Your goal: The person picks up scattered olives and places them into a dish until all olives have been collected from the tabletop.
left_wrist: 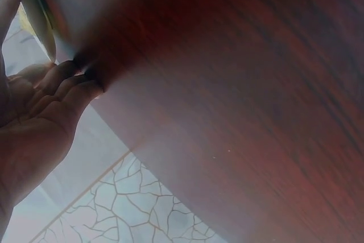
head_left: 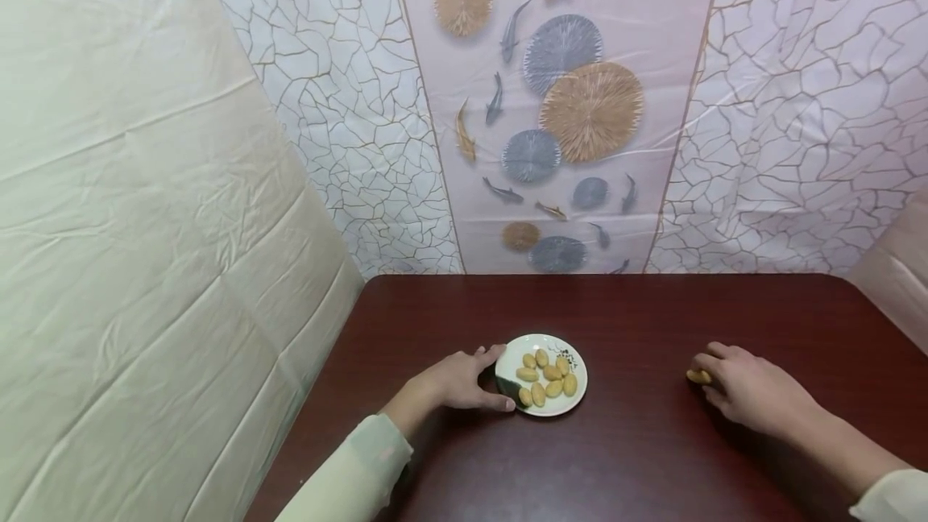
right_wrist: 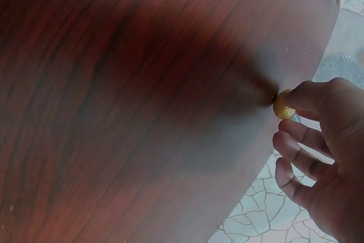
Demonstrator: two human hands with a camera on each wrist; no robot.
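Observation:
A white round plate holds several small yellow-tan oval pieces; their exact kind I cannot tell. A dark green patch shows on the plate's front left. My left hand grips the plate's left rim, thumb at the front and index finger at the back. In the left wrist view, the plate's edge rises beside my curled left fingers. Well to the right, my right hand pinches one yellow-tan oval piece between thumb and index finger, at the tabletop. The other right fingers are loosely bent.
Both hands work over a dark red-brown wood-grained table. Behind its far edge hangs a patterned cloth with fish and round leaf shapes. A cream cloth wall stands along the left side.

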